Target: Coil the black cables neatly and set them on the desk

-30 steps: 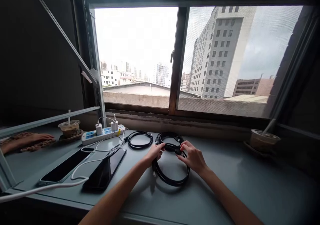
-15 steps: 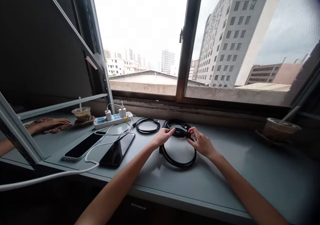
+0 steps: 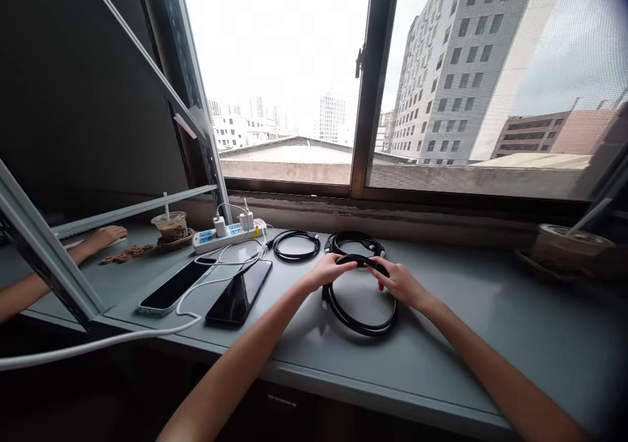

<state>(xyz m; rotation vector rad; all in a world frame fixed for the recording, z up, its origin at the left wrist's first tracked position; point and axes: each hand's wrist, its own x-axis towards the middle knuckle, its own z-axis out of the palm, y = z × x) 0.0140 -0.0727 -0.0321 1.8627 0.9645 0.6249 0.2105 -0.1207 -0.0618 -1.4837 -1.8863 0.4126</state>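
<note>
A black cable coil [image 3: 360, 324] lies on the grey table [image 3: 441, 357] in front of me. My left hand [image 3: 328, 271] pinches its far left side, fingers closed on the strands. My right hand [image 3: 400, 282] grips the coil's far right side, fingers curled over it. Just behind lie a second black coil [image 3: 354, 240] and a third, thinner black coil [image 3: 296, 244], both flat on the table and untouched.
Two dark phones [image 3: 173, 286] [image 3: 240, 293] lie left of the coils, with white cables running to a power strip [image 3: 226, 235]. An iced drink [image 3: 171, 225] stands beyond. Another person's hand [image 3: 101, 238] rests far left. A cup [image 3: 569, 249] sits right. A metal frame [image 3: 44, 252] crosses left.
My view has dropped and shifted, so the table sits lower left in frame. Both hands have stayed on the near coil, my right fingers closing further over it. The other person's hand moved slightly.
</note>
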